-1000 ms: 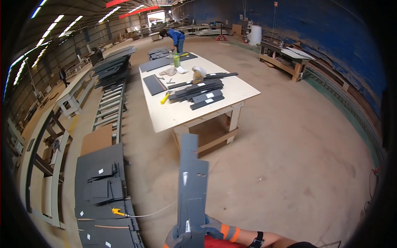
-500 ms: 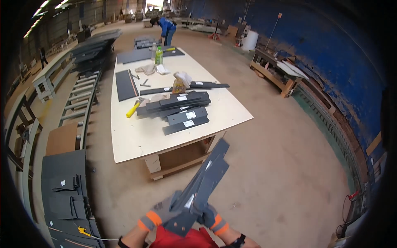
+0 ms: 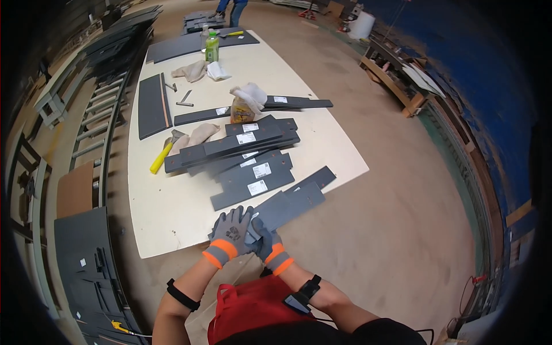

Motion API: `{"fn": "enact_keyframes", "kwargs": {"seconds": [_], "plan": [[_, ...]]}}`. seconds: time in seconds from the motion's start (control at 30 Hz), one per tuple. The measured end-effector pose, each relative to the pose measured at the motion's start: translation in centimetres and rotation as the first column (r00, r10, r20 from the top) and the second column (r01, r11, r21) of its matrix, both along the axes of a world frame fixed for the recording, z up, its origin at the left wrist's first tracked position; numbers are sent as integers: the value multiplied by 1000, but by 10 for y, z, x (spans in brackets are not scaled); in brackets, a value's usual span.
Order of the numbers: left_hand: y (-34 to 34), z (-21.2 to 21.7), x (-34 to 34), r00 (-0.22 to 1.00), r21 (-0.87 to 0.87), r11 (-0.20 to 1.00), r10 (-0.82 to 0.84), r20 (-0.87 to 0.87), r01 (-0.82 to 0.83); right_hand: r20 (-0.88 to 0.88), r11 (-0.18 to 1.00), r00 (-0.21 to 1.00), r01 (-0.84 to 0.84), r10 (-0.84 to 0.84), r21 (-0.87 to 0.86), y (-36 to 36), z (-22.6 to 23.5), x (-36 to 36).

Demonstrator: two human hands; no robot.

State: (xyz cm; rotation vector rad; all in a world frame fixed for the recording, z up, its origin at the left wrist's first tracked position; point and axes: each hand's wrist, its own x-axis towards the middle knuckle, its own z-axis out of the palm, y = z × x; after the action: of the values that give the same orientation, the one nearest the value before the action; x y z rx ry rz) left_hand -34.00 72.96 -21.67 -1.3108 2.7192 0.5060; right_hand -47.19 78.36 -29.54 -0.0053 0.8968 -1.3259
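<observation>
Several dark grey boards lie slanted over the near right part of the white table, partly fanned out. My left hand, in a grey glove with an orange cuff, lies over their near end, fingers bent across them. My right hand, gloved alike, wraps round the same end from the right. Both thumbs and the undersides of the boards are mostly hidden. Just beyond lies a pile of similar dark boards with white labels. To its left are a yellow-handled scraper and a beige cloth.
Farther along the white table stand a green bottle and a yellowish container topped with a white rag. At left run a roller conveyor and dark panels. A co-worker in blue stands beyond the table.
The boards have come down from a steep tilt in front of me onto the near table edge, both hands with them. The table now appears closer, and my view has tipped downward.
</observation>
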Motion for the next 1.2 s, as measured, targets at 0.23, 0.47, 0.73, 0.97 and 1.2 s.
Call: {"fn": "enact_keyframes", "kwargs": {"seconds": [0.23,0.47,0.73,0.97,1.2], "plan": [[-26,-31,-13,996,-13,999,-33,-78,32,31,936,935,-351,352,-37,-26,-24,-53],[-41,-31,-32,991,-39,994,95,-94,-99,119,492,520,-846,846,207,-93,12,-96],[-97,-56,-41,985,-136,982,114,-126,-131,-9,482,492,-847,870,223,-150,-24,-89],[-136,-79,-33,963,-108,972,182,-199,-207,-396,513,421,-843,816,162,-156,32,-95],[-136,-47,-54,953,-287,909,282,-115,-303,-573,671,458,-705,680,232,-145,13,-135]]}}
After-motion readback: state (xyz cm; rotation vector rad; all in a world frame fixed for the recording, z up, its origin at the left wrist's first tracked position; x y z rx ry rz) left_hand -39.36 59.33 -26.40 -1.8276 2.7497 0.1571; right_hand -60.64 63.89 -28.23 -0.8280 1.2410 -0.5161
